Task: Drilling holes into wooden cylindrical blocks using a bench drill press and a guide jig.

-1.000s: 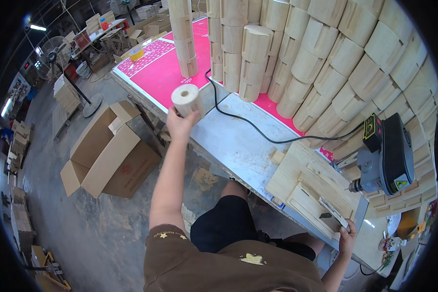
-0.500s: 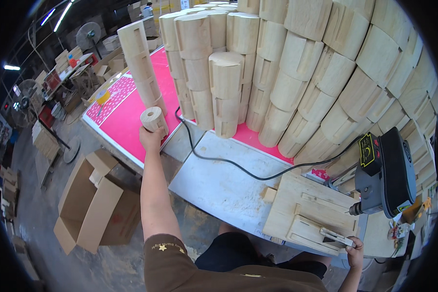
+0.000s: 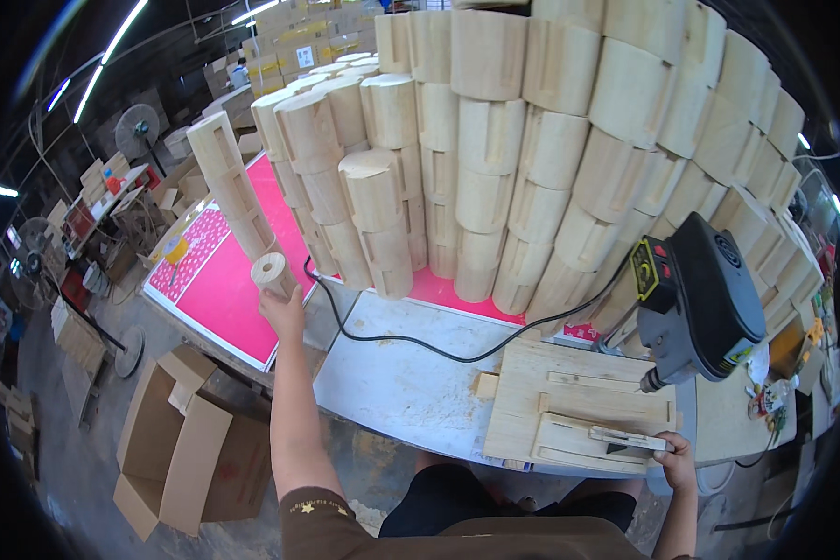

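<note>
My left hand (image 3: 283, 313) is closed round a short pale wooden cylinder (image 3: 272, 271) with a hole in its end. It holds the cylinder over the edge of the pink-topped table (image 3: 217, 299), close beside a lone tall stack of grooved wooden cylinders (image 3: 231, 191). On the right, my right hand (image 3: 676, 459) grips the end of a pale, lever-like clamp (image 3: 625, 439). That clamp is on a wooden jig board (image 3: 513, 401), below the chuck of a black and grey drill press (image 3: 705, 299). No cylinder shows in the jig.
Many stacked wooden cylinders (image 3: 490, 140) form a wall along the back. A black cable (image 3: 411, 348) crosses the white work surface (image 3: 383, 373) to the drill press. An open cardboard box (image 3: 191, 448) stands on the floor at left. A standing fan (image 3: 138, 131) is farther back.
The view has turned to the right, so the stacks and drill press sit farther left. My left hand still holds the cylinder by the lone stack; my right hand stays on the clamp.
</note>
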The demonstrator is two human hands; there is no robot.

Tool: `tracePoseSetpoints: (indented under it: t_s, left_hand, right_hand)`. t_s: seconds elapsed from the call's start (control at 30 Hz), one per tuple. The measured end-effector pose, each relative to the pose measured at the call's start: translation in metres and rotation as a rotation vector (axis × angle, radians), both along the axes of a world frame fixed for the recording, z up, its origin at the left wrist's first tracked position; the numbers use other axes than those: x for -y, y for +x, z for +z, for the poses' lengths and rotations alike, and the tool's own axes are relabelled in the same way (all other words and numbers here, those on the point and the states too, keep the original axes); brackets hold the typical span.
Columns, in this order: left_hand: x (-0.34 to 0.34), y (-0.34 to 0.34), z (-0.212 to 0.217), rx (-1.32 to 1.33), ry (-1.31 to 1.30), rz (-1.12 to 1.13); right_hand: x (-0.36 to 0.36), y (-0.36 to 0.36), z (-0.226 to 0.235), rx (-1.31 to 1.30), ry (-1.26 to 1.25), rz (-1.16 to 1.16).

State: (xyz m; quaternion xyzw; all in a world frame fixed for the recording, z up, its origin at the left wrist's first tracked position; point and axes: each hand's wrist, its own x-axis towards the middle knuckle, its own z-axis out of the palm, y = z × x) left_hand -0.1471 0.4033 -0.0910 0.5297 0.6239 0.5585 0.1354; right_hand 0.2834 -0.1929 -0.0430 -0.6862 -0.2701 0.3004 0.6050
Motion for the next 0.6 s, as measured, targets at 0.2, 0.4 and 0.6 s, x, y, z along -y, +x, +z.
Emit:
tracePoseSetpoints:
  t_s: [0.2, 0.4, 0.6]
  left_hand:
    - [0.035, 0.03, 0.079, 0.065, 0.131, -0.217]
    - [0.093, 0.068, 0.155, 0.119, 0.203, -0.408]
    - [0.138, 0.104, 0.218, 0.092, 0.268, -0.549]
  right_hand:
    - [-0.002, -0.002, 0.0, 0.031, -0.051, 0.009]
    - [-0.004, -0.002, -0.003, 0.084, 0.015, 0.036]
    - [-0.005, -0.001, -0.007, 0.042, 0.021, 0.051]
